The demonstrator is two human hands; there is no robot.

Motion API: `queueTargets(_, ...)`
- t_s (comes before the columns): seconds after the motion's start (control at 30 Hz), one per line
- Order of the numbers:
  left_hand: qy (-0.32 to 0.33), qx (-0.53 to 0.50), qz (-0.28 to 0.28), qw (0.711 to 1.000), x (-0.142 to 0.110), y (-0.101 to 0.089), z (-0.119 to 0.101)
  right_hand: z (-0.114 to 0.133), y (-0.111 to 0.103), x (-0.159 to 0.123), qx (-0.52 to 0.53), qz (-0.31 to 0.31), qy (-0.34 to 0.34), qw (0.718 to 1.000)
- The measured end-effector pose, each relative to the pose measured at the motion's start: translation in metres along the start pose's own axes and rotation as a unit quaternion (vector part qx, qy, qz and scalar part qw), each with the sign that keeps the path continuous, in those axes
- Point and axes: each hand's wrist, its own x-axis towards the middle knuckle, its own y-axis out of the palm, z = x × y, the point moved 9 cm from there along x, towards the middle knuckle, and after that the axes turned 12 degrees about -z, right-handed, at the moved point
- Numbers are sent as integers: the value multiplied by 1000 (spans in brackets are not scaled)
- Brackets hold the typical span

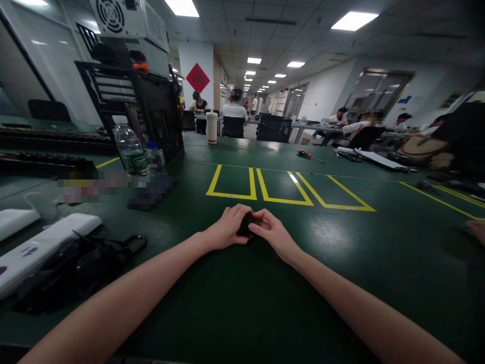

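Observation:
A small black object is between my two hands, low over the green tabletop; its kind cannot be made out, as fingers cover most of it. My left hand wraps round it from the left, thumb below and fingers over the top. From the right, my right hand is closed in a pinch at its near side, with thumb and fingertips touching it. Just beyond both hands, yellow tape outlines mark the green table.
To the left are a white power strip, black cables, a water bottle and stacked computer cases. A white cup and red-handled screwdriver lie farther back. Another person's hand shows at the right edge.

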Motion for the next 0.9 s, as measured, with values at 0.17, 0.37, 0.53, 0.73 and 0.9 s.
queueTargets(0.17,3,1,-3,1000,0,-1,-1,-1,-4,2,-31,-18,-16,999)
queueTargets(0.37,-7,10,-10,1000,-1,2,3,-15,-5,6,-53,-9,31,998)
queueTargets(0.53,-1,9,-13,1000,-1,2,3,-6,2,3,-44,29,5,999)
queueTargets(0.73,9,9,-12,1000,-1,2,2,1,4,-1,-26,40,-7,999)
queueTargets(0.9,12,13,-12,1000,-1,3,3,-4,-3,2,-57,-5,1,998)
